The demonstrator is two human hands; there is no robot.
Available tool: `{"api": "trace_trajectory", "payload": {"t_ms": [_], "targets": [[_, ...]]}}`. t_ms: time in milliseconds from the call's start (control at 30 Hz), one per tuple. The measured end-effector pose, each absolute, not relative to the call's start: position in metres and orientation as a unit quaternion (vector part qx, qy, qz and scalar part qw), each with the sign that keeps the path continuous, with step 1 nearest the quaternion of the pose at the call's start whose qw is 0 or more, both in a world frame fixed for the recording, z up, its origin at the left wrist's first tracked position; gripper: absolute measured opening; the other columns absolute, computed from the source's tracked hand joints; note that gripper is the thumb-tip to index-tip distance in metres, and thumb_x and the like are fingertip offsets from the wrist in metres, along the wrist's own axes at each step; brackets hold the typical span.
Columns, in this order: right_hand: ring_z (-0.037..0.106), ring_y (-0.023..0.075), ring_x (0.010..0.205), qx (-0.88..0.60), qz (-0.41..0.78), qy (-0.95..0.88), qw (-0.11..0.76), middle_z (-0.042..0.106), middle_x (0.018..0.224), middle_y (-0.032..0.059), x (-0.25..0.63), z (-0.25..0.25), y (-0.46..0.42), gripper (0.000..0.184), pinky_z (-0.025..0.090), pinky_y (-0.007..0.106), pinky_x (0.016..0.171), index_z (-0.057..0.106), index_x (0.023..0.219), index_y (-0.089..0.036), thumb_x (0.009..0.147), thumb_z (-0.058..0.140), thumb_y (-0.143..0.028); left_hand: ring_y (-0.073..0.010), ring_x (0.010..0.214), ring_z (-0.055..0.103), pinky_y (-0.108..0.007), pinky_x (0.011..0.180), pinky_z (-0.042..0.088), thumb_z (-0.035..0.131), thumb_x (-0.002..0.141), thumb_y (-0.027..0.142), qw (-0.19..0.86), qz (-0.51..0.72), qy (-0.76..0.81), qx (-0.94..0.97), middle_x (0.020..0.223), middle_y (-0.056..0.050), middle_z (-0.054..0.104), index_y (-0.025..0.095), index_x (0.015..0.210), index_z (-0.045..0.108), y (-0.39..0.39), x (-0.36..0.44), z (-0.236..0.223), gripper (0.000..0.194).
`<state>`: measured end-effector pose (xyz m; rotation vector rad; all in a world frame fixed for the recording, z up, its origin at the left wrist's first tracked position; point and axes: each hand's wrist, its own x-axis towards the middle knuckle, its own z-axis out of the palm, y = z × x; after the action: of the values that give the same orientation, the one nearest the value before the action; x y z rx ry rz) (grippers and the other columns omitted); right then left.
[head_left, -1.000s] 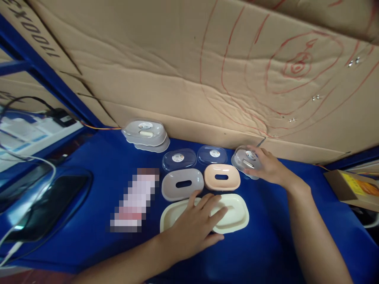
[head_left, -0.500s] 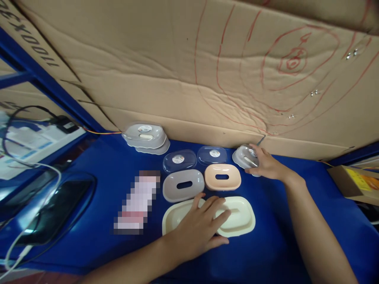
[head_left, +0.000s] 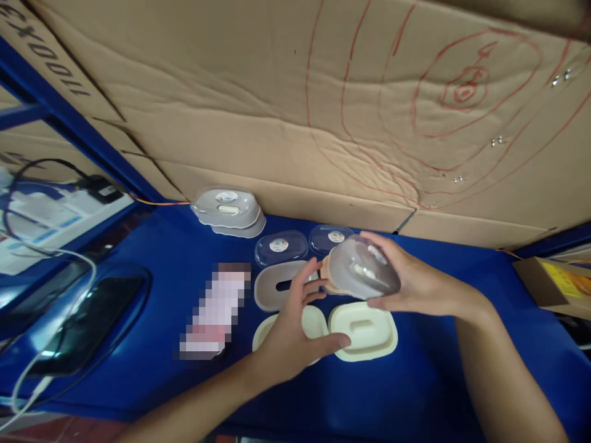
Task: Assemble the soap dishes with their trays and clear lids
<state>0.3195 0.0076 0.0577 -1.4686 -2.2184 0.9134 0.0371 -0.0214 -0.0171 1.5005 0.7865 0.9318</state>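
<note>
My right hand grips a grey oval soap dish with a clear, labelled lid, lifted above the blue table and tilted. My left hand is open, thumb apart from the fingers, over two cream oval trays; its fingertips point toward the held dish, and I cannot tell whether they touch it. Behind that hand lies a grey slotted oval piece. A peach slotted piece is mostly hidden by the held dish. Further back are two clear lids with round labels.
A stack of grey lidded soap dishes stands at the back left, against a cardboard wall. A pixelated pinkish item lies left of the trays. A dark phone-like device with cables is at far left. An open carton stands at right.
My right hand has lifted the lidded grey soap dish from the back right and brought it left and nearer. My left hand has risen off the cream trays, its fingers spread.
</note>
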Motion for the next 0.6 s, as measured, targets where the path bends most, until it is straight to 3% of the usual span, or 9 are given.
{"api": "trace_trajectory", "payload": {"t_ms": [67, 167, 333, 433, 500, 600], "targets": [[0.043, 0.0358, 0.155, -0.483, 0.368, -0.783, 0.135, 0.031, 0.174, 0.0059, 0.302, 0.064, -0.001, 0.123, 0.042, 0.053, 0.125, 0.016, 0.169, -0.043, 0.074, 0.093, -0.05, -0.0355, 0.154, 0.042, -0.054, 0.125, 0.038, 0.092, 0.079, 0.048, 0.643, 0.402, 0.3, 0.579, 0.173, -0.016, 0.03, 0.038, 0.165, 0.012, -0.018, 0.039, -0.017, 0.118], [0.041, 0.0356, 0.157, -0.438, 0.418, -0.786, 0.12, 0.029, 0.176, 0.0066, 0.296, 0.065, 0.0, 0.127, 0.04, 0.053, 0.127, 0.016, 0.17, -0.041, 0.071, 0.095, -0.055, -0.035, 0.154, 0.043, -0.053, 0.126, 0.036, 0.092, 0.08, 0.043, 0.714, 0.394, 0.268, 0.513, 0.167, -0.014, 0.043, 0.034, 0.161, 0.028, -0.017, 0.044, -0.02, 0.104], [0.027, 0.033, 0.164, -0.514, 0.319, -0.771, 0.2, 0.018, 0.181, 0.0012, 0.34, 0.036, 0.031, 0.104, 0.029, 0.056, 0.132, 0.009, 0.171, -0.044, 0.091, 0.073, -0.067, -0.0315, 0.135, 0.059, -0.05, 0.116, 0.046, 0.097, 0.073, 0.04, 0.768, 0.38, 0.292, 0.424, 0.141, -0.008, 0.064, 0.032, 0.149, 0.045, -0.019, 0.048, -0.022, 0.092], [0.031, 0.0383, 0.162, -0.615, 0.22, -0.739, 0.165, 0.027, 0.178, 0.0108, 0.372, 0.008, 0.052, 0.104, 0.029, 0.06, 0.13, 0.016, 0.172, -0.034, 0.09, 0.067, -0.075, -0.0313, 0.136, 0.058, -0.049, 0.116, 0.044, 0.099, 0.068, 0.036, 0.783, 0.371, 0.304, 0.396, 0.143, -0.008, 0.063, 0.032, 0.148, 0.048, -0.018, 0.047, -0.017, 0.095], [0.032, 0.0459, 0.16, -0.641, 0.199, -0.725, 0.153, 0.034, 0.173, 0.0177, 0.386, -0.009, 0.062, 0.105, 0.027, 0.069, 0.128, 0.023, 0.171, -0.029, 0.088, 0.067, -0.076, -0.0312, 0.137, 0.057, -0.048, 0.116, 0.044, 0.1, 0.067, 0.033, 0.792, 0.366, 0.302, 0.385, 0.146, -0.008, 0.063, 0.033, 0.151, 0.047, -0.018, 0.046, -0.013, 0.099], [0.034, 0.0498, 0.157, -0.637, 0.194, -0.731, 0.148, 0.043, 0.168, 0.0167, 0.394, -0.025, 0.071, 0.103, 0.023, 0.077, 0.125, 0.033, 0.168, -0.032, 0.083, 0.074, -0.073, -0.0295, 0.132, 0.059, -0.045, 0.113, 0.045, 0.1, 0.067, 0.028, 0.805, 0.358, 0.303, 0.364, 0.143, -0.007, 0.064, 0.036, 0.157, 0.043, -0.018, 0.045, -0.012, 0.106]]}}
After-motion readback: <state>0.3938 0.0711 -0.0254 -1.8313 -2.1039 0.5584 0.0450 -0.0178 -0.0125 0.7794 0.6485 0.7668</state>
